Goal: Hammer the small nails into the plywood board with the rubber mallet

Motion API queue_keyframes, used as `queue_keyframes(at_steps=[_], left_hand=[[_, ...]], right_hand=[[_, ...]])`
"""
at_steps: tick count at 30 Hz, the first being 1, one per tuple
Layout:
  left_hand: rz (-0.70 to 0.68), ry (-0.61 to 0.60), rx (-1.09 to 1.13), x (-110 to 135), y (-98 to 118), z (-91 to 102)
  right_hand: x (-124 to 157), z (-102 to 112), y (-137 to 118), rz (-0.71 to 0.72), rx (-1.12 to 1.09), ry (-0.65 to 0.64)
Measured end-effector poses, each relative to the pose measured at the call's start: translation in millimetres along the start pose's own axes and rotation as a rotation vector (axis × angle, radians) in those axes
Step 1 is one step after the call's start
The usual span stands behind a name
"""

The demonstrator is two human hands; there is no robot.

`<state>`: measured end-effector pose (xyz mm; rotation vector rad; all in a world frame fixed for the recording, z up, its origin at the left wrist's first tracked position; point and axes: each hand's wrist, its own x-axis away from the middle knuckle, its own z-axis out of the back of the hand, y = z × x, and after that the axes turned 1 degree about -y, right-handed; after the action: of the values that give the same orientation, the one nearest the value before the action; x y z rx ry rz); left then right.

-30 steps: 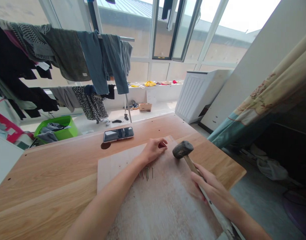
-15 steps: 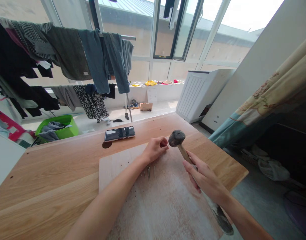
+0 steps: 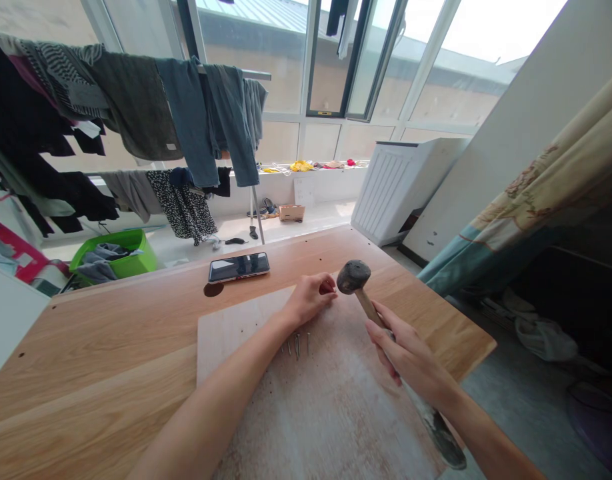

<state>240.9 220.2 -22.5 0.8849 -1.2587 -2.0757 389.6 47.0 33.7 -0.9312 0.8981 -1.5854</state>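
In the head view, my right hand (image 3: 403, 343) is wrapped round the wooden handle of a hammer (image 3: 353, 277), whose dark, worn head is raised and tilted close to my left fingertips. The far end of the handle sticks out below my right wrist. My left hand (image 3: 313, 298) rests near the far edge of a pale wooden board (image 3: 311, 413), thumb and forefinger pinched together. A tiny pale bit shows at those fingertips, too small to name. Several loose nails (image 3: 299, 347) lie on the board beside my left wrist, partly hidden by the forearm.
A wooden table (image 3: 111, 347) carries the board. Behind it lies a phone (image 3: 239, 267) next to a round hole (image 3: 213, 290). Past the table are a green basin (image 3: 146, 257) with clothes, a rack of laundry (image 3: 186, 120) and a white appliance (image 3: 386, 190). A curtain (image 3: 526, 193) hangs at right.
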Motion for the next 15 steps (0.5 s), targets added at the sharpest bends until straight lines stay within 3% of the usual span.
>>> queue_keyframes(at_steps=[15], left_hand=[[-0.025,-0.021,-0.013,0.6,0.7,0.1]], right_hand=[[4.1,-4.8,3.1,-0.011,0.083,0.015]])
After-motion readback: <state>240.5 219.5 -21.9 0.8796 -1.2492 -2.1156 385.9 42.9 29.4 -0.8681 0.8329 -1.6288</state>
